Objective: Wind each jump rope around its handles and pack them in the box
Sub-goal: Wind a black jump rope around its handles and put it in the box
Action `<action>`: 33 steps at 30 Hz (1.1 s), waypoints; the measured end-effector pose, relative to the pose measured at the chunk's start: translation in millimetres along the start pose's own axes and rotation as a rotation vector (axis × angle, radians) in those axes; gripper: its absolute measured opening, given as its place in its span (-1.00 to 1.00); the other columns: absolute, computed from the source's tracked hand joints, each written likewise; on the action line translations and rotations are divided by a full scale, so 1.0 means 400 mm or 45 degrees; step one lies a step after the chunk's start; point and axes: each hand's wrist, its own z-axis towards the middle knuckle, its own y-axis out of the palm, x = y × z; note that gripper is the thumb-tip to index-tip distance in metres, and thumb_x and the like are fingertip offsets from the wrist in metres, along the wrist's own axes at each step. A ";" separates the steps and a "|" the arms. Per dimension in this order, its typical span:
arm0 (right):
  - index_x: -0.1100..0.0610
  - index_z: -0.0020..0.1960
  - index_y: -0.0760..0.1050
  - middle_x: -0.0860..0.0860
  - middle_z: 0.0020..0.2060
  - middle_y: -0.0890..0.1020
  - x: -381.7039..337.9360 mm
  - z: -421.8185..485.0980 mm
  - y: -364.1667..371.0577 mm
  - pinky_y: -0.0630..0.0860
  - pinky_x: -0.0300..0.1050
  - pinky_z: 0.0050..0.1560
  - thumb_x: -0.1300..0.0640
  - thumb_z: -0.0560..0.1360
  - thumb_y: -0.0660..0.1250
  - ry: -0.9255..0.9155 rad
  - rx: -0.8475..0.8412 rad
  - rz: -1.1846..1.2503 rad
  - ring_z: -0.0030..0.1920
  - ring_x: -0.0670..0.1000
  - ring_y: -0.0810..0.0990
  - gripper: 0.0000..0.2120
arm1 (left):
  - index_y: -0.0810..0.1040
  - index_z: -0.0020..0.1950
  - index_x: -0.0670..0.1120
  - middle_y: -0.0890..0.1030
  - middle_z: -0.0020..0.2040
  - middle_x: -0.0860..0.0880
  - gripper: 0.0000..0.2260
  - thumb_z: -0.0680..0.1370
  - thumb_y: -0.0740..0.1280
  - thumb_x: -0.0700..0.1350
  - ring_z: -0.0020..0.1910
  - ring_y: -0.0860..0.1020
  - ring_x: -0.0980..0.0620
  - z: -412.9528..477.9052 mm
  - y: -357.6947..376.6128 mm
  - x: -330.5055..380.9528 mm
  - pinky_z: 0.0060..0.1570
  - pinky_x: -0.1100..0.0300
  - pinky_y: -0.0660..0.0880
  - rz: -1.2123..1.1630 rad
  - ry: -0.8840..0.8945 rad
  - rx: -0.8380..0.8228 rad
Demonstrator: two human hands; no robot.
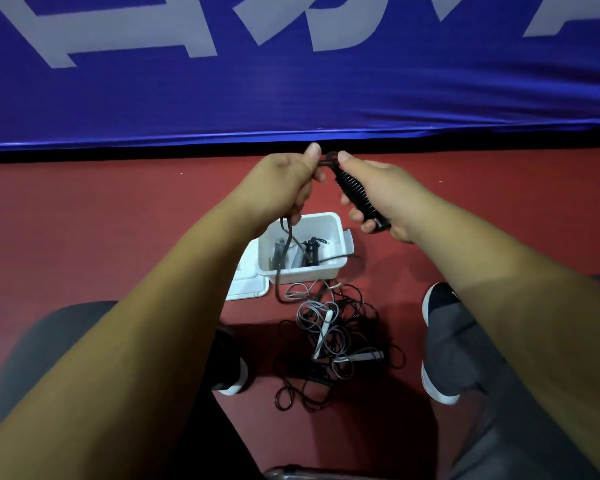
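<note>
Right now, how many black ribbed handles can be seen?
2: one handle gripped in the right hand, another handle inside the white box. More may be buried in the tangled ropes.

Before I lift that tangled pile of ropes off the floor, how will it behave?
Probably floppy: the pile lies in loose loops of thin cord. Likely to lift as one snagged clump, since black and grey cords cross. The pale handle may dangle and swing.

Black ribbed handle (359, 199) raised, cord (280, 268) trailing down; white box (329, 268) holding wound ropes; tangled ropes (336, 341) on floor
</note>
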 end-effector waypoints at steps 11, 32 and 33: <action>0.08 -0.02 0.58 0.07 -0.22 0.63 -0.040 -0.018 -0.028 0.29 -0.21 -0.45 -0.24 0.58 0.35 0.064 -0.195 -0.006 -0.45 0.01 0.47 -0.63 | 0.50 0.50 0.09 0.73 0.08 0.23 -0.69 0.77 0.17 -0.04 -0.04 0.50 0.21 -0.022 -0.048 0.008 0.13 0.09 0.40 0.651 -0.053 -0.364; 0.16 0.22 0.64 0.02 -0.35 0.44 -0.029 -0.080 -0.010 0.18 -0.31 -0.58 -0.21 0.68 0.19 0.411 -0.940 -0.242 -0.58 -0.11 0.28 -0.52 | 0.71 -0.01 -0.06 0.69 -0.20 -0.06 -0.74 0.60 0.32 -0.37 -0.37 0.58 0.17 -0.016 -0.028 -0.002 -0.34 0.42 0.47 0.559 0.053 -0.074; 0.11 0.25 0.67 0.03 -0.35 0.45 -0.029 -0.080 -0.011 0.20 -0.31 -0.58 -0.19 0.69 0.19 0.418 -0.964 -0.282 -0.58 -0.10 0.29 -0.55 | 0.73 0.02 -0.09 0.71 -0.18 -0.06 -0.77 0.60 0.34 -0.37 -0.36 0.59 0.20 -0.017 -0.024 0.000 -0.32 0.40 0.49 0.542 0.058 -0.074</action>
